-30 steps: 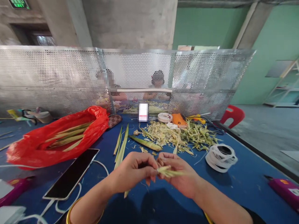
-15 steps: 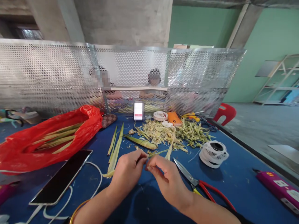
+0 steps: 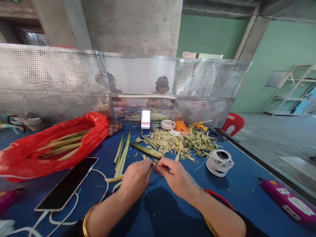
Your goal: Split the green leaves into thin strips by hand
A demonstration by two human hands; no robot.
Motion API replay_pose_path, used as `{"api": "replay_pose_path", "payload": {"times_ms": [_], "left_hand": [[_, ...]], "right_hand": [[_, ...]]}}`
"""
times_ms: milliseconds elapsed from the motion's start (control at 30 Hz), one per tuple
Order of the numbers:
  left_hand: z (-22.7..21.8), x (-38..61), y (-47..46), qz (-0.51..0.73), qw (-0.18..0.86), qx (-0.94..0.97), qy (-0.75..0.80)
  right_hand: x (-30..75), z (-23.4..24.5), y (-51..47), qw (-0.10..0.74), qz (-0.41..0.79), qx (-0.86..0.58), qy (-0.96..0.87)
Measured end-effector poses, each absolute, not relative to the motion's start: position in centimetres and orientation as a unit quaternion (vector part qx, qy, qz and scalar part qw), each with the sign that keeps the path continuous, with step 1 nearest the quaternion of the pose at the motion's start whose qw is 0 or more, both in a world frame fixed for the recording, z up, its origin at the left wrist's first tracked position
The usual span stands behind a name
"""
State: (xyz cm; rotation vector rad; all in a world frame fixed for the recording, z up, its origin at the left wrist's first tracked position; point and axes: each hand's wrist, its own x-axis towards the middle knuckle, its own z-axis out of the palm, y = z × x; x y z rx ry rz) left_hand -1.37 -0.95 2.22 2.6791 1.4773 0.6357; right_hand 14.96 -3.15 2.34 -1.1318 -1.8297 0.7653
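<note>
Scissors (image 3: 219, 197) that showed their blades a moment ago are now mostly hidden behind the right hand (image 3: 176, 176), which has shifted forward to meet the left hand (image 3: 138, 174). Thumb and fingertips press together on each, the two pinches close beside one another; I cannot tell what's between them. Pale leaf strips (image 3: 115, 179) poke out past the left hand's outer side, the nearer hand, lying roughly crosswise. On the purple tool (image 3: 287, 199) I can read "B-", the rest unclear.
</note>
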Motion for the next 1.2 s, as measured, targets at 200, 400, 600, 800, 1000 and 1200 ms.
{"api": "replay_pose_path", "payload": {"times_ms": [200,400,600,800,1000,1200], "left_hand": [[3.0,-0.9,-2.9,0.110,-0.070,0.862,0.491],[2.1,0.3,-4.6,0.019,-0.109,0.856,0.505],[1.3,1.1,-4.8,0.020,-0.051,0.868,0.493],[2.1,-0.6,-3.9,0.018,0.074,0.878,0.473],[2.3,-1.8,-2.4,0.048,0.162,0.868,0.466],[1.9,-2.2,-1.6,0.071,0.149,0.862,0.479]], "right_hand": [[16.0,2.4,-3.6,0.423,0.357,-0.460,-0.695],[14.9,0.9,-5.3,0.377,0.256,-0.478,-0.750],[14.4,-0.1,-6.1,0.273,0.181,-0.514,-0.793],[15.7,-0.3,-5.8,0.226,0.221,-0.472,-0.823],[16.5,-0.3,-5.5,0.225,0.239,-0.414,-0.849],[16.7,0.1,-5.4,0.209,0.235,-0.398,-0.862]]}}
